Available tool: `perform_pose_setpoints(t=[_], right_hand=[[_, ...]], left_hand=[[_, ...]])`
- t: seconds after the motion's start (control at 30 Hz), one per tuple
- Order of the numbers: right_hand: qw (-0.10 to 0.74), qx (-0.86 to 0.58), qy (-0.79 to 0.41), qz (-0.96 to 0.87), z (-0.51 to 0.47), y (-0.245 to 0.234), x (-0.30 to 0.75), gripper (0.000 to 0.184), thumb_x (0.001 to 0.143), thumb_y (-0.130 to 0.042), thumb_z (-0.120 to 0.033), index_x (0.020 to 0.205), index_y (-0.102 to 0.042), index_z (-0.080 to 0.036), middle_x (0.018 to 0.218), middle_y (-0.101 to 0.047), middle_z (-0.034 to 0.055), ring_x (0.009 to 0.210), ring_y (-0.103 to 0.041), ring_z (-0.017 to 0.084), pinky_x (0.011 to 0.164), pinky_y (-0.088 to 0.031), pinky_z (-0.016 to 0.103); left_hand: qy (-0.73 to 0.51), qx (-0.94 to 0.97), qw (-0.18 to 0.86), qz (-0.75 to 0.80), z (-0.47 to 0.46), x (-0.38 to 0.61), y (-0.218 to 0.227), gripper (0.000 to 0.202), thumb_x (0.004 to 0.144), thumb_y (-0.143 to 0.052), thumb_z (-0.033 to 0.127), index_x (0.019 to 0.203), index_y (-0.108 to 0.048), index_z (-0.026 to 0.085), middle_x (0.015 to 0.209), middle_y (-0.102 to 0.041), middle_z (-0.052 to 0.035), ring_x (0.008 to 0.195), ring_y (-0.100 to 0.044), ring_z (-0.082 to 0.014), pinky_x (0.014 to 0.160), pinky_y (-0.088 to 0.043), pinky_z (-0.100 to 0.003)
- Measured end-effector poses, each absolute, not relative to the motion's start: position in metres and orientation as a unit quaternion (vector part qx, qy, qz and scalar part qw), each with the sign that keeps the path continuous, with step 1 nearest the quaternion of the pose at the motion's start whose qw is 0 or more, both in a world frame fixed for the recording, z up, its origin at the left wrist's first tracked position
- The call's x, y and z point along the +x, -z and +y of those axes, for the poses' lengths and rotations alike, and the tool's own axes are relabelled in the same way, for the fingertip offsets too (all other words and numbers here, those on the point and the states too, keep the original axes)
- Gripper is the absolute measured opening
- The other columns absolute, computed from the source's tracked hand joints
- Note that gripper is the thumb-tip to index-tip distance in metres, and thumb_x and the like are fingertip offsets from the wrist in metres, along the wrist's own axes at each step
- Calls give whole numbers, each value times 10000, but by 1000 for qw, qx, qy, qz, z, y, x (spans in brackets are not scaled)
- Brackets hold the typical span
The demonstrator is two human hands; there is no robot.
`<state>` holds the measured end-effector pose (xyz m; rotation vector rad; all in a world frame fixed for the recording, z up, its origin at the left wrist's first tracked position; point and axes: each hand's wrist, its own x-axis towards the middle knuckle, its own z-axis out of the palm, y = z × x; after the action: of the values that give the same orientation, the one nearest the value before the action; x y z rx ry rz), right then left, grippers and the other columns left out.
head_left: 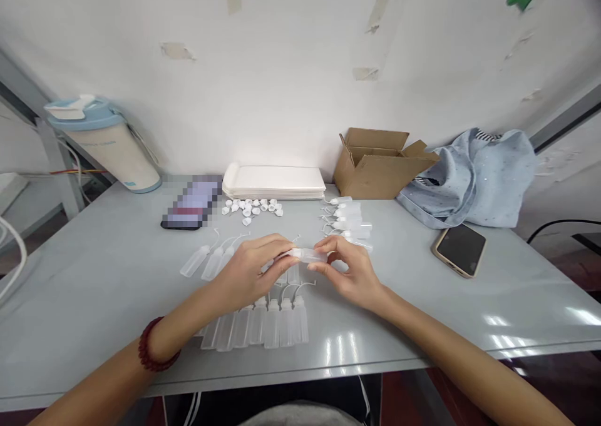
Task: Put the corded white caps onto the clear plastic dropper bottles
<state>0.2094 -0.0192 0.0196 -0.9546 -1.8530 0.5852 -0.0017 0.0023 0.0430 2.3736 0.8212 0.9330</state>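
Both hands meet over the middle of the grey table (94,288), holding one small clear plastic bottle (307,255) sideways between them. My left hand (251,269) pinches its left end, where the cap sits. The bottle's body is gripped by the fingers of my right hand (350,269). Under the hands lies a row of several capped bottles (267,323). More of them lie to the left (206,262). Uncapped bottles (350,219) are piled to the right, and small white caps (253,208) are scattered behind.
A stack of white trays (275,181), an open cardboard box (380,163), a blue cloth bag (479,176), a phone (460,249) and a second blurred phone (190,204) lie on the table. A large lidded cup (110,144) stands far left.
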Motion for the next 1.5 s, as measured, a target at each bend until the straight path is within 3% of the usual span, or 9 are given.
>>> perform_pose_setpoints(t=[0.17,0.3,0.53,0.77,0.97,1.07,1.33,1.5], right_hand=[[419,-412,-484,-648,-15,-28,212,178,816,-647,-332,778,-556,-183,696,-619,5,540,-542,104,507,-465,249],[403,-383,-576,-600,-12,-30,213,224,841,-615,-381,776,-566,-172,649,-615,2,463,-488,83,458,-425,238],[441,-411,-462,-651,-17,-27,211,170,793,-682,-331,811,-583,-194,745,-570,1,617,-548,115,527,-489,250],[464,-411,-375,-689,-21,-25,209,104,805,-662,-265,854,-586,-215,869,-613,35,771,-582,151,587,-521,267],[456,-435,-364,-686,-21,-22,210,124,827,-633,-300,887,-596,-197,831,-606,26,641,-564,121,556,-494,271],[451,-431,-364,-692,-22,-23,211,122,847,-601,-304,886,-582,-189,724,-580,0,578,-539,110,532,-457,259],[412,-427,-477,-648,-20,-32,212,256,894,-512,-426,800,-507,-188,554,-459,-60,430,-424,78,418,-344,217],[392,-435,-518,-623,-18,-33,211,324,865,-540,-491,741,-482,-198,511,-414,-78,403,-371,74,392,-324,214]], left_hand=[[-343,881,205,255,3,-3,-40,145,927,-497,146,1019,-609,143,924,-651,-72,762,-585,-133,666,-451,-233],[-342,874,226,262,2,-2,-43,134,919,-511,161,993,-619,131,897,-654,-66,721,-578,-122,672,-454,-231],[-261,828,323,377,-1,1,-52,292,938,-461,315,784,-662,170,658,-618,14,594,-534,-104,533,-393,-197],[-225,797,392,400,-2,0,-53,338,940,-425,344,734,-630,174,643,-615,26,589,-568,-107,545,-406,-206],[-230,815,359,391,-1,2,-48,416,955,-382,332,603,-527,164,558,-579,31,515,-521,-92,522,-381,-205],[-249,832,328,372,-2,3,-44,384,957,-410,323,635,-542,162,557,-557,34,510,-494,-88,518,-369,-208],[-334,905,66,255,-7,4,-29,221,960,-451,246,792,-553,146,653,-537,0,549,-455,-114,517,-358,-242],[-322,913,11,250,-5,2,-26,193,959,-444,236,827,-554,150,673,-567,-12,561,-485,-124,526,-384,-247]])
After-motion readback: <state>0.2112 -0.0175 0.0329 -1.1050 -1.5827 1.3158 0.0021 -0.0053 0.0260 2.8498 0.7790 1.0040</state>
